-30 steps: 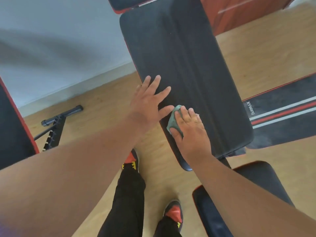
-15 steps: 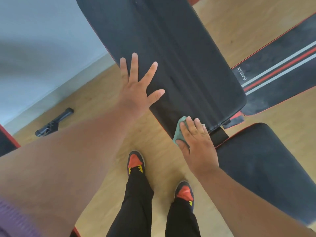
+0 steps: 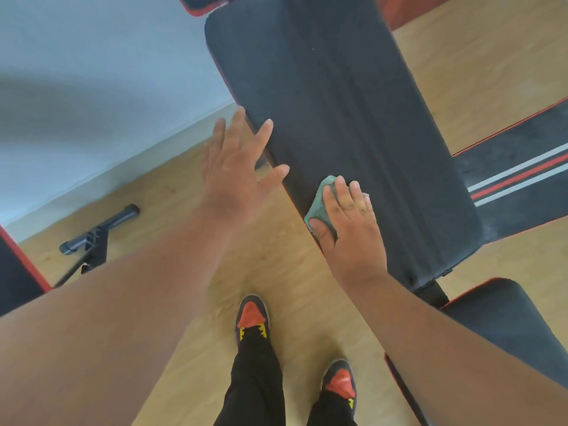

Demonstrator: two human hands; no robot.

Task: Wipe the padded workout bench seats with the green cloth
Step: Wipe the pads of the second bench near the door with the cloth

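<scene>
A long black padded bench back pad [image 3: 338, 118] runs from the top of the view down to the middle right. My right hand [image 3: 350, 229] presses a small green cloth [image 3: 319, 204] onto the pad near its left edge, with the thumb curled under the cloth and the fingers lying over it. My left hand [image 3: 236, 170] is spread flat with straight fingers at the pad's left edge, fingertips touching or just over the edge. A second black pad, the seat [image 3: 504, 327], lies at the lower right, partly hidden by my right forearm.
The wooden floor [image 3: 184, 241] lies below, with my two feet in red and yellow shoes [image 3: 252, 315]. A black metal bench foot bar [image 3: 98, 229] sits at the left. A black mat with red and white stripes [image 3: 516, 176] lies at the right. Another red-edged pad [image 3: 15, 272] shows at the far left.
My right hand slid the cloth up the pad from its lower end to the left edge. My left hand shifted off the pad surface toward its left edge.
</scene>
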